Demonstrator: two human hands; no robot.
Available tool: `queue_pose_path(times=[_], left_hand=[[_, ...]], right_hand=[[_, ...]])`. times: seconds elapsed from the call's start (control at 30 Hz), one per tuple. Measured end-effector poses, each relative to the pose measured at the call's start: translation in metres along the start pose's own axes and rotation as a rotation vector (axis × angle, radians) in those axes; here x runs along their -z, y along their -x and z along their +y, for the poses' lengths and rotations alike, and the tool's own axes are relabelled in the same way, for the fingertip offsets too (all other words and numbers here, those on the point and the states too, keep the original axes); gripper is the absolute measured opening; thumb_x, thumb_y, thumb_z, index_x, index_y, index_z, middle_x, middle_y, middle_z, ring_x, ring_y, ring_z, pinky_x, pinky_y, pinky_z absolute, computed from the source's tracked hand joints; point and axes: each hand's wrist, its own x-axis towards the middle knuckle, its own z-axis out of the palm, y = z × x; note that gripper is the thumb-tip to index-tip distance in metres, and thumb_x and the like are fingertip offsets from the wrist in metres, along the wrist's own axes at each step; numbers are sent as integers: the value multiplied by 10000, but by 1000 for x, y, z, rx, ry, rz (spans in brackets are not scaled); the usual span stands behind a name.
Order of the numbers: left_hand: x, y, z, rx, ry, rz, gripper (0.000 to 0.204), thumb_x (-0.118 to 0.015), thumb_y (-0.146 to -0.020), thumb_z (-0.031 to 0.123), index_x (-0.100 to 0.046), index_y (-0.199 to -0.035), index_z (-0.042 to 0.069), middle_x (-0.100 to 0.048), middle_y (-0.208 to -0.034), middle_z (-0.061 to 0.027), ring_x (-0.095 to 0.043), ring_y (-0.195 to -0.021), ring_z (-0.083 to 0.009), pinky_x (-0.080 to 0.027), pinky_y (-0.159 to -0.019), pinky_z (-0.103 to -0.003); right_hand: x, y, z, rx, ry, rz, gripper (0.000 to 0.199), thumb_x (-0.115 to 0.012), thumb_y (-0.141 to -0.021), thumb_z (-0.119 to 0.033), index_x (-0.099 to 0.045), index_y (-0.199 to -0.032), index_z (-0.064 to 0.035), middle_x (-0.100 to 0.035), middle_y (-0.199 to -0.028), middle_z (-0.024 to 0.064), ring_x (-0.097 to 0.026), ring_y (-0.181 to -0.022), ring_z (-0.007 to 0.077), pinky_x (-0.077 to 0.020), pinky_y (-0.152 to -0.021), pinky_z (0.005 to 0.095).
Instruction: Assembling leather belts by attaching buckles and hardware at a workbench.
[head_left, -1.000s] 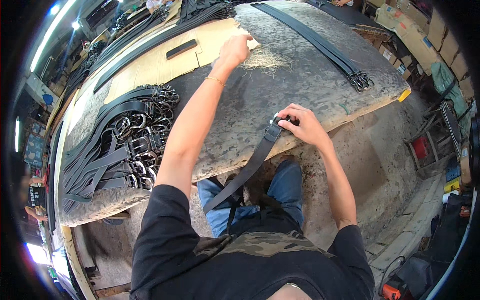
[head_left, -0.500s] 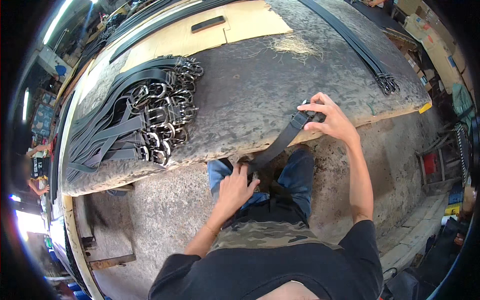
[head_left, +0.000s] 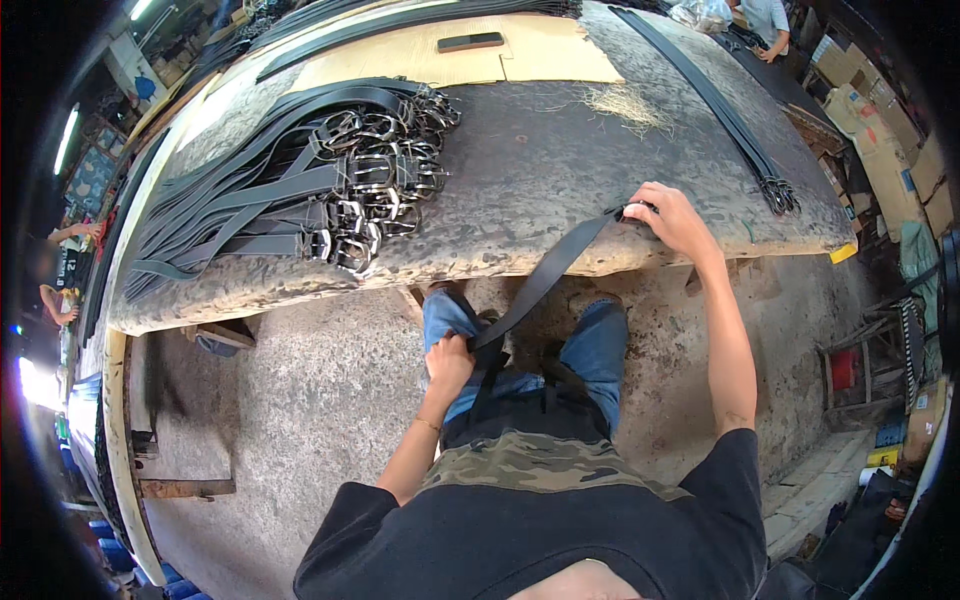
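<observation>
The right hand (head_left: 672, 220), right of centre in the frame, has thumb and fingers closed on the upper end of a long, flat, dark-grey leather-like belt (head_left: 550, 272); the fingers hide most of the fitting there. The left hand (head_left: 448, 365), just below centre, is curled in a fist around the lower part, over the blue jeans (head_left: 595, 345). Between them the belt runs slantwise past the worn, rounded near edge of a dark mottled table (head_left: 520, 160); whether it touches that edge I cannot tell.

The step in hand appears to be holding the belt drawn out between both hands. Any next move would seem to call for a firm hold at the upper end and a lift past the edge, without scraping.

Left of centre, a heaped pile of dark belts with silvery metal buckles (head_left: 290, 190) could snag anything swept that way. Between it and the right hand, the tabletop offers the most room. Beyond lie a loose tuft of straw-coloured strands (head_left: 630, 108), a flat tan cardboard sheet (head_left: 560, 55) at the top and a narrow row of black belts (head_left: 700, 95) at upper right.
</observation>
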Motion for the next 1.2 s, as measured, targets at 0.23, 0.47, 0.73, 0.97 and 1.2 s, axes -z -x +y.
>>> queue_pose_path(times=[0.23,0.47,0.73,0.97,1.2], left_hand=[[8,6,-66,216,61,-59,344,-749,-793,243,-739,-1130,175,-716,-1020,-172,-687,-963,-378,-557,-871,-448],[67,20,-78,96,332,-256,470,-878,-695,293,-753,-1097,82,-745,-1006,-153,-715,-950,-318,-541,-862,-405],[120,33,-91,-17,359,-195,414,-888,-660,322,-783,-951,47,-702,-750,-150,-668,-667,-277,-496,-646,-395],[91,48,-101,-36,202,-512,402,-887,-647,394,-767,-782,35,-598,-551,-151,-601,-520,-239,-465,-561,-404],[74,78,-60,-264,235,-728,467,-856,-672,426,-732,-765,-15,-675,-679,-192,-669,-670,-354,-524,-665,-430]], right_hand=[[31,-13,-14,-209,-62,-252,477,-683,-939,-373,-646,-726,52,-509,-520,93,-460,-502,172,-407,-530,381],[86,18,-57,-263,-490,-636,351,-653,-970,-289,-682,-770,-3,-527,-576,-29,-467,-516,55,-369,-481,251],[98,70,-68,-383,-654,-616,329,-753,-831,-296,-715,-907,22,-607,-660,-8,-552,-556,65,-447,-496,235],[64,125,-72,-402,-695,-583,227,-653,-818,-181,-676,-862,41,-617,-690,15,-601,-592,84,-480,-517,252],[75,174,-58,-470,-852,-345,450,-696,-829,-373,-646,-726,63,-583,-592,57,-498,-400,102,-372,-365,244]])
